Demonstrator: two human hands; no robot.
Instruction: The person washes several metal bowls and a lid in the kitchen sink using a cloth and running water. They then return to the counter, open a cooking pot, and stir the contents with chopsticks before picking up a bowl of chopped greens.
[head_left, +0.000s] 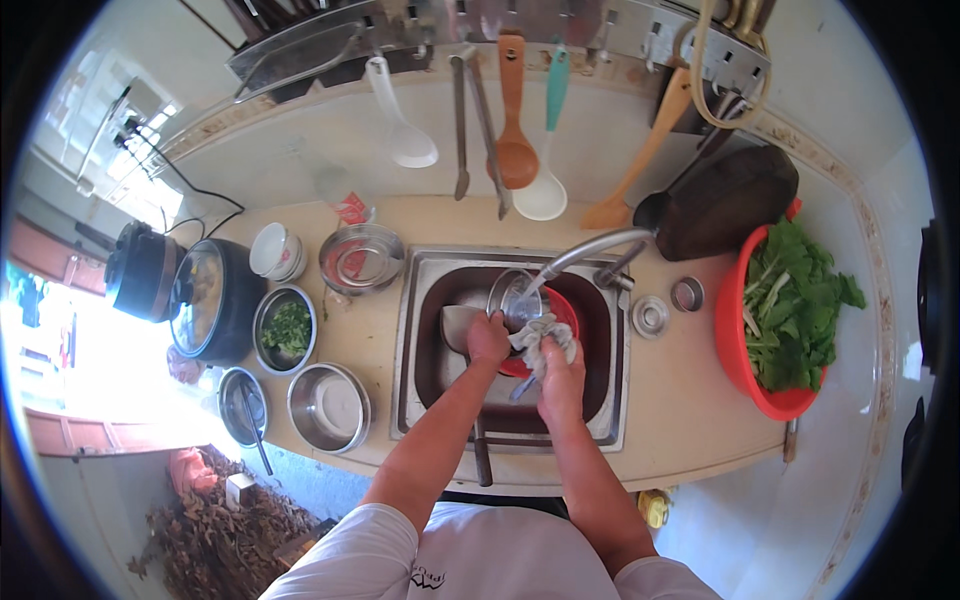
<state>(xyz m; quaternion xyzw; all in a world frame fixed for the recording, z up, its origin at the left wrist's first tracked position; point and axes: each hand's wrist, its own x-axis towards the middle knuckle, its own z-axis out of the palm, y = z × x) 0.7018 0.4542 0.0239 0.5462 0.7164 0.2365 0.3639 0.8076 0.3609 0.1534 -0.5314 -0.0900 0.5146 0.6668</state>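
Observation:
Over the sink (400, 352), my left hand (487, 339) grips the rim of a round metal bowl (504, 289) with water from the faucet (592, 247) running into it. My right hand (561, 375) holds a crumpled pale cloth (541, 341) at the bowl's near right side. Beneath both, a red plastic basin (568, 311) stands in the sink, partly hidden by the bowl and my hands. A metal spatula (456, 327) lies left of my left hand, and its dark handle (482, 457) crosses the sink's front rim.
Left of the sink stand metal bowls (330, 409), a bowl of chopped greens (285, 330), stacked white bowls (276, 253) and a lidded pot (225, 300). On the right are a sink strainer (650, 316) and a red basin (731, 337) of leafy greens (795, 307). Utensils hang behind, including an orange ladle (513, 161).

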